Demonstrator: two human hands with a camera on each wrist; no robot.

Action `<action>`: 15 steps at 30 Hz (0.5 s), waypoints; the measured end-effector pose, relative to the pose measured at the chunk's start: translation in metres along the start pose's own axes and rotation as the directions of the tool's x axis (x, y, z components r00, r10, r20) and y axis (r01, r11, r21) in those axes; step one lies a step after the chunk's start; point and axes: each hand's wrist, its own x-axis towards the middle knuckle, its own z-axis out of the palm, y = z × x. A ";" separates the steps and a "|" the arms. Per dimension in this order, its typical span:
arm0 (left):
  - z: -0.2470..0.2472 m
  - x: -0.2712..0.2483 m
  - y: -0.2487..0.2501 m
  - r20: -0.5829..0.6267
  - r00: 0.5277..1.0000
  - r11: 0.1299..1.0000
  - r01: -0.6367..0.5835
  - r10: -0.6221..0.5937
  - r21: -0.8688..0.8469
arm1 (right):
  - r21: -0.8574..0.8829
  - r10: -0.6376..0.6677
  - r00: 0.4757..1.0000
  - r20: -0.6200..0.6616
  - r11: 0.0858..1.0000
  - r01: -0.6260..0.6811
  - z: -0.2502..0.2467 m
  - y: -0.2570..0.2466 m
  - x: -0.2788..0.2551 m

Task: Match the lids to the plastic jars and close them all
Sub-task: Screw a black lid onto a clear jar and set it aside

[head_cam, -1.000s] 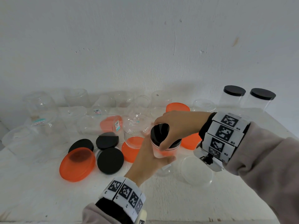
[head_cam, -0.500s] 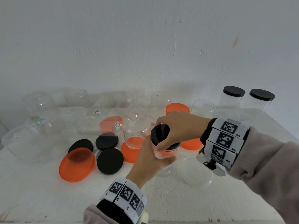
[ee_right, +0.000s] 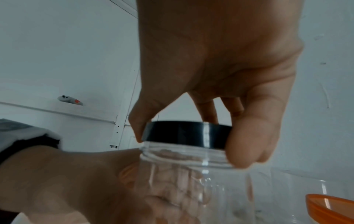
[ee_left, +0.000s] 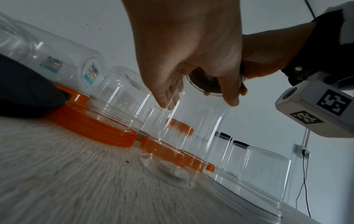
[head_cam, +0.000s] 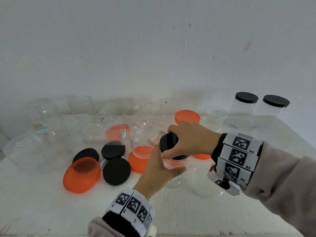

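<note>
I see the white table (head_cam: 179, 216) running up to the wall, its back edge lined with clear open jars (head_cam: 42, 113), some of them upside down or lying on their sides. At the table's back right corner stand two closed jars (head_cam: 243, 108) with black lids. Toward the left front lies a big orange lid (head_cam: 81, 175), with three loose black lids (head_cam: 116, 171) touching or just beside it. A clear lid (head_cam: 203, 183) lies flat near the right wrist. Near the middle of the table, my left hand (head_cam: 158, 173) wraps around the side of a clear jar (ee_right: 193, 178), fingers curled on its wall, holding it upright on the table. My right hand (head_cam: 189, 142) comes over from above, thumb and fingers pinching the rim of the black lid (ee_right: 186, 133), which sits on the jar's threaded neck, slightly tilted; I cannot tell whether it is screwed tight.
</note>
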 end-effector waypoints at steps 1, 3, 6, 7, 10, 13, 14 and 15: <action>0.000 0.000 0.000 -0.002 1.000 1.000 -0.004 0.004 0.003 | 0.015 0.001 1.000 0.023 1.000 -0.002 -0.001 0.001 0.000; -0.001 0.002 0.001 -0.004 1.000 1.000 -0.016 0.016 0.019 | 0.036 -0.003 0.997 0.076 0.999 0.000 -0.004 0.003 0.002; -0.003 0.004 0.002 0.006 0.999 0.998 -0.038 0.038 0.044 | 0.046 -0.021 0.991 0.130 0.999 0.015 -0.007 0.004 0.003; -0.004 0.004 0.002 0.010 0.999 0.998 -0.040 0.039 0.049 | 0.049 -0.027 0.989 0.147 0.999 0.020 -0.007 0.004 0.003; -0.005 0.005 0.003 0.015 0.999 0.998 -0.032 0.031 0.063 | 0.058 -0.052 0.979 0.195 0.997 0.042 -0.011 0.006 0.004; -0.009 0.007 0.003 0.039 0.999 0.997 -0.019 0.016 0.072 | 0.048 -0.101 0.967 0.233 0.995 0.093 -0.015 0.009 0.004; -0.010 0.008 0.003 0.058 0.998 0.998 -0.016 0.013 0.066 | 0.047 -0.118 0.962 0.246 0.993 0.110 -0.017 0.010 0.004; -0.012 0.009 0.003 0.082 0.997 0.998 -0.014 0.009 0.058 | 0.045 -0.139 0.956 0.259 0.990 0.132 -0.018 0.011 0.004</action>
